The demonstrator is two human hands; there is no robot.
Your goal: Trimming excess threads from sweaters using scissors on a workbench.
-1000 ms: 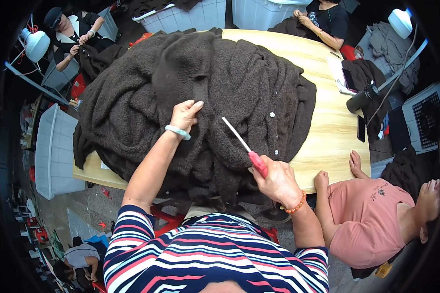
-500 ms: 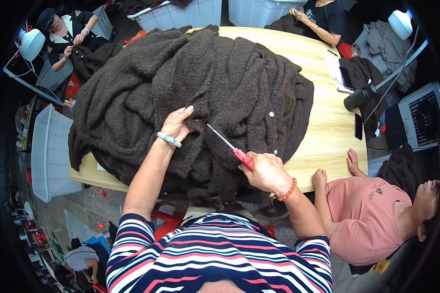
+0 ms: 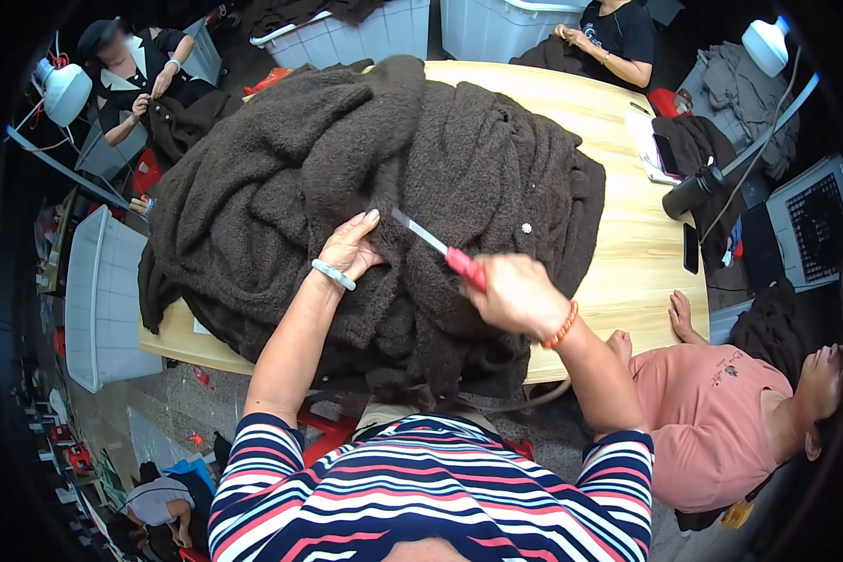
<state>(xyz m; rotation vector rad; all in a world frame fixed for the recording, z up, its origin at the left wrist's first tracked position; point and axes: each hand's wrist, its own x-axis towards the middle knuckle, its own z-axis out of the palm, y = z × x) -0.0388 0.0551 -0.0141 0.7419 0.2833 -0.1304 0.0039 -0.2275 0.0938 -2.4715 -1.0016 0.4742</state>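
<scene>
A big heap of dark brown knit garments (image 3: 262,197) covers much of the table in front of me. My left hand (image 3: 350,248), above a pale green bangle, is closed on a fold of the knit near the heap's middle; some fingers are hidden by the cloth. My right hand (image 3: 520,290) is wrapped around a red-handled tool with a slim metal blade (image 3: 426,234). Its blade points up and left, with the tip close to the cloth beside my left hand. The tip is blurred, so contact is unclear. A whitish button (image 3: 526,228) shows on the knit.
The wooden table (image 3: 642,244) bears a dark bottle (image 3: 692,191) and a phone (image 3: 690,247) at right. A person in a pink shirt (image 3: 712,421) sits close by my right arm. Two others work on dark cloth across the table. A white bin (image 3: 112,300) stands left.
My right hand has moved slightly right, and the tool's blade now shows its flat side. My left hand keeps its hold on the knit. The whole view has shifted a little.
</scene>
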